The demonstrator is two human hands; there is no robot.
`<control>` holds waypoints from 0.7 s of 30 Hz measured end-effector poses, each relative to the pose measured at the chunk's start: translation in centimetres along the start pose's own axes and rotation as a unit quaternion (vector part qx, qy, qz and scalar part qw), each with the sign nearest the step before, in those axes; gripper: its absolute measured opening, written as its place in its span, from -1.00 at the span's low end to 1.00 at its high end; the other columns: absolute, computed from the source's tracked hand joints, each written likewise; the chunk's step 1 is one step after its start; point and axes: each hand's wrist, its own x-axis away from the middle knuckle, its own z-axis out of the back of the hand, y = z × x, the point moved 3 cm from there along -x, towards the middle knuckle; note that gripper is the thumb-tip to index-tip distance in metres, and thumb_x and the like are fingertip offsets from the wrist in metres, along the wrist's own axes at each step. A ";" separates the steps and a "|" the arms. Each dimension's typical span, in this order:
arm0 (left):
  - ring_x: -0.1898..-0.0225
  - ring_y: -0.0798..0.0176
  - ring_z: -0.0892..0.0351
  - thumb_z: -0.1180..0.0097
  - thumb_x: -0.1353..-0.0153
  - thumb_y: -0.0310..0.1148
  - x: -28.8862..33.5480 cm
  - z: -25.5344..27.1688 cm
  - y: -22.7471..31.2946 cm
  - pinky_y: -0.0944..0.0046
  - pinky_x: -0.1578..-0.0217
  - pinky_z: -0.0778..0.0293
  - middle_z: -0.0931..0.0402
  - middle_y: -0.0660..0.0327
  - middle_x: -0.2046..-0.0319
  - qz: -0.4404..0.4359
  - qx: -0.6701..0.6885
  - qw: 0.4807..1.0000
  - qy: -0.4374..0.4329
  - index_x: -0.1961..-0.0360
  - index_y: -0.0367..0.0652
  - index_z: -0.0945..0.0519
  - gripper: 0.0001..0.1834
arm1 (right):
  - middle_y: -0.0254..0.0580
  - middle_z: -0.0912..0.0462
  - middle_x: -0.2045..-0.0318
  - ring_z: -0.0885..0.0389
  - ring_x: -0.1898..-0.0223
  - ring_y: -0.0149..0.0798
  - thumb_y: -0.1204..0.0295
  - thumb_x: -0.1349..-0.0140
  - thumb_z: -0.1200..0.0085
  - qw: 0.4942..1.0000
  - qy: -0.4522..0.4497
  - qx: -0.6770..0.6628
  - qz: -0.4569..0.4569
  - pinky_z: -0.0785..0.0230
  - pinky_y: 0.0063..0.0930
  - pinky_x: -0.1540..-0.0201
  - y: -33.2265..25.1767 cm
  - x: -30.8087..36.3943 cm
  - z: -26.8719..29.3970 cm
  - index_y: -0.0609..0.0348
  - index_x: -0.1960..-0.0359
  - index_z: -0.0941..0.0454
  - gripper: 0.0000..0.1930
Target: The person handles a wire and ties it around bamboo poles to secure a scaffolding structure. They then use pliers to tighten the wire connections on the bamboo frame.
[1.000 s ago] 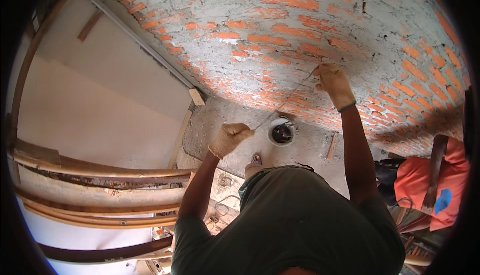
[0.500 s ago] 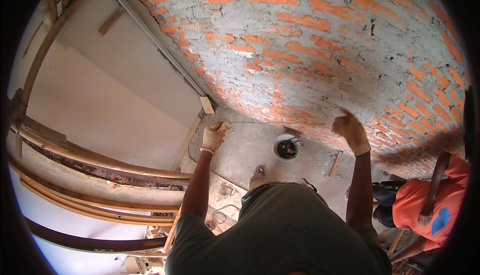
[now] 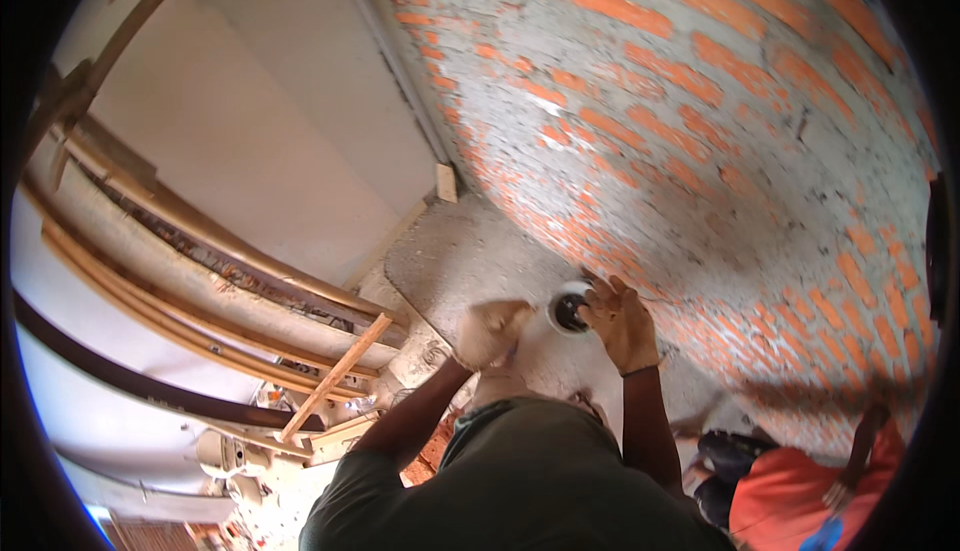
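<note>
One bucket (image 3: 553,315) stood between the left hand (image 3: 495,334) and the right hand (image 3: 622,326).
On the floor (image 3: 470,241), near the brick wall (image 3: 690,161), it lay just right of the left glove, a gap showing between; the right glove's fingers overlapped its right side. Blur hid the left grip, and whether the right fingers held or touched anything I could not tell either.

mortar-smeared orange brick wall (image 3: 690,161) at right, smooth pale wall (image 3: 270,141) at left, rough grey floor (image 3: 455,251) between.
</note>
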 end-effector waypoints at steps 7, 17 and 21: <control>0.06 0.01 -0.70 -0.16 -0.45 -0.15 2.8 0.1 -2.5 0.14 0.04 -0.59 -0.69 0.04 0.12 -0.008 0.098 0.994 -0.048 -0.02 -0.18 -0.68 -0.67 | -0.06 -0.53 0.27 -0.55 0.24 0.03 0.26 -0.51 0.14 0.985 -0.134 -0.012 0.110 -0.45 0.10 -0.06 -2.9 -0.7 -4.8 0.07 0.23 -0.36 -0.81; 0.28 0.35 -0.42 0.02 -0.57 0.02 0.4 1.4 -13.5 0.24 0.15 -0.45 -0.44 0.22 0.45 0.108 0.233 0.946 -0.195 0.16 -0.23 -0.61 -0.53 | -0.47 -0.07 0.51 -0.13 0.50 -0.50 0.26 -0.63 0.18 0.900 -0.285 0.036 0.328 -0.31 -0.46 0.26 -10.1 -6.6 -13.0 0.08 0.02 -0.42 -0.80; 0.23 0.22 -0.56 0.03 -0.55 0.05 -0.7 6.9 -18.4 0.12 0.13 -0.47 -0.55 0.15 0.35 0.171 0.177 0.952 -0.180 0.05 -0.25 -0.58 -0.50 | -0.46 -0.17 0.49 -0.18 0.49 -0.49 0.25 -0.62 0.16 0.869 -0.162 0.120 0.452 -0.32 -0.43 0.29 -10.5 -9.2 -18.1 0.09 -0.03 -0.39 -0.79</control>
